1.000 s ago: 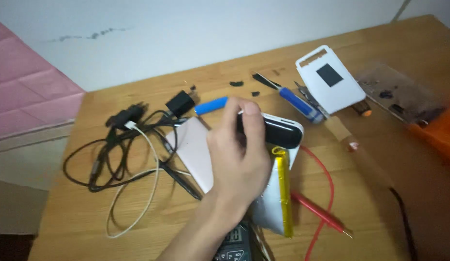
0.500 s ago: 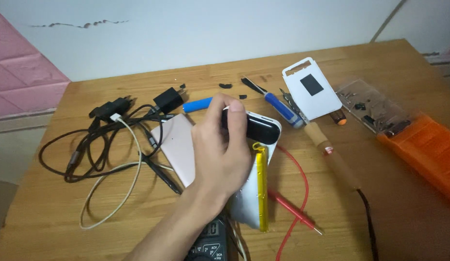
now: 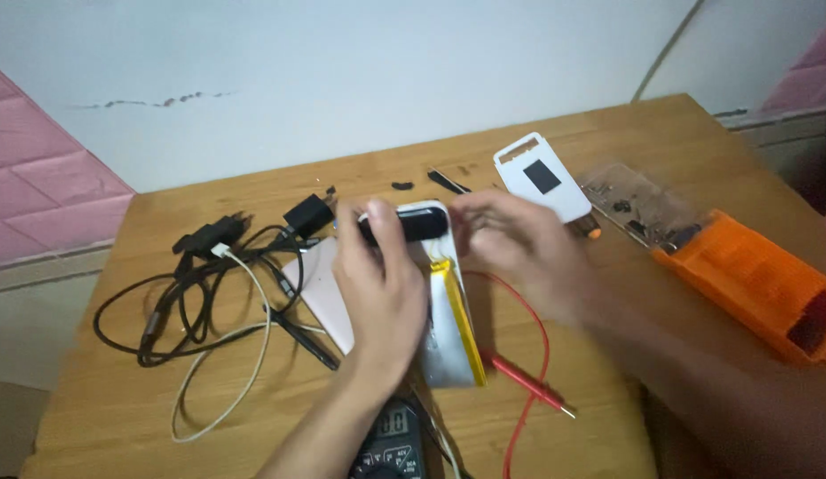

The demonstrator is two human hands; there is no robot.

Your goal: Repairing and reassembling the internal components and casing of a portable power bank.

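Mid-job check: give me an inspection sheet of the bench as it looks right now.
Surface: wooden table, crowded.
Job's things: black-and-white device held over a silver flat battery pack with a yellow edge.
Clutter: white cover, orange case, multimeter, clear parts tray.
Grippers: left hand grips the device; right hand, blurred, touches its end.
Cables: black cable tangle, white cable, red probe lead.
Surroundings: white wall, pink panel.
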